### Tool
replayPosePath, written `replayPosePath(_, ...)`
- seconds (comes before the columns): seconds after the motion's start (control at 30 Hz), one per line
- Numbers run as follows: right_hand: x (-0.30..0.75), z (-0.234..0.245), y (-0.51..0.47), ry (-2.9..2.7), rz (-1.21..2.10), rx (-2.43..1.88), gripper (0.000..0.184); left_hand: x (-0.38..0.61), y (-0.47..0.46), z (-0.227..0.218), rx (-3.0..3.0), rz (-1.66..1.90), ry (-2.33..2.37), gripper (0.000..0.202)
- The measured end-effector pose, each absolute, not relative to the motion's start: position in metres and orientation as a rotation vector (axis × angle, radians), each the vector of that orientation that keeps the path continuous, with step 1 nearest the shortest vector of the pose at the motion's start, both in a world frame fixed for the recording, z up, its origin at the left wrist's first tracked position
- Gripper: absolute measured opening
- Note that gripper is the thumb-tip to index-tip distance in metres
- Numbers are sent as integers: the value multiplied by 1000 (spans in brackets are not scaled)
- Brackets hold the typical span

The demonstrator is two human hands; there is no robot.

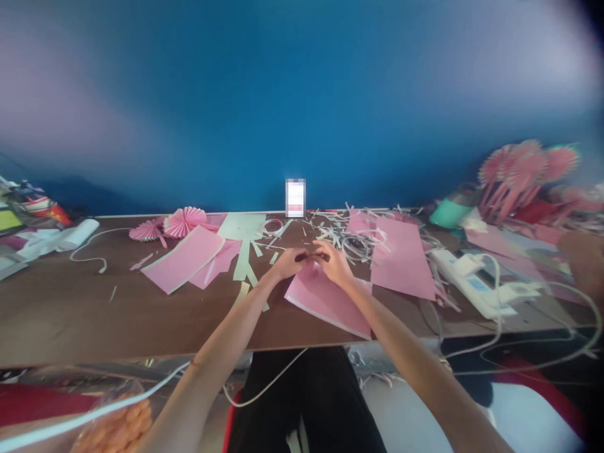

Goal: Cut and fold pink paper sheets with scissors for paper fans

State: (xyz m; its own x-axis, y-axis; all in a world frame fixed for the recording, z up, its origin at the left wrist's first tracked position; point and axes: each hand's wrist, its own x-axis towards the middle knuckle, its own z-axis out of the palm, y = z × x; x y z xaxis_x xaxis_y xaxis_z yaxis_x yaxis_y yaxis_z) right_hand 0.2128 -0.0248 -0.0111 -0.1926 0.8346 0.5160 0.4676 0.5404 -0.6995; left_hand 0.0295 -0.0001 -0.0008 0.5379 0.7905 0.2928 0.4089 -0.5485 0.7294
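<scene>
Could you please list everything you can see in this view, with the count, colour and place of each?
wooden table: one, brown, across the view
paper fans: two, pink, back left of the table
paper sheets: several, pink, across the table, one beneath the hands
paper piece: one, pale green, back centre
paper scraps: many, white, back right of centre
power strip: one, white, right of the table
container: one, teal, back right
paper fans on sticks: several, pink, far right
snack bag: one, orange contents, bottom left
left hand: one, centre, fingertips near the right hand's
right hand: one, centre, above the pink sheet
</scene>
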Motion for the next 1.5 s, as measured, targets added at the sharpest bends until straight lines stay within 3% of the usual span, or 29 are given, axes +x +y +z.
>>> replayPosePath(1.5, 209, -19, -20, -1930, 444, -1034, 32, 32, 2, -4, 2245, 825, 940, 18)
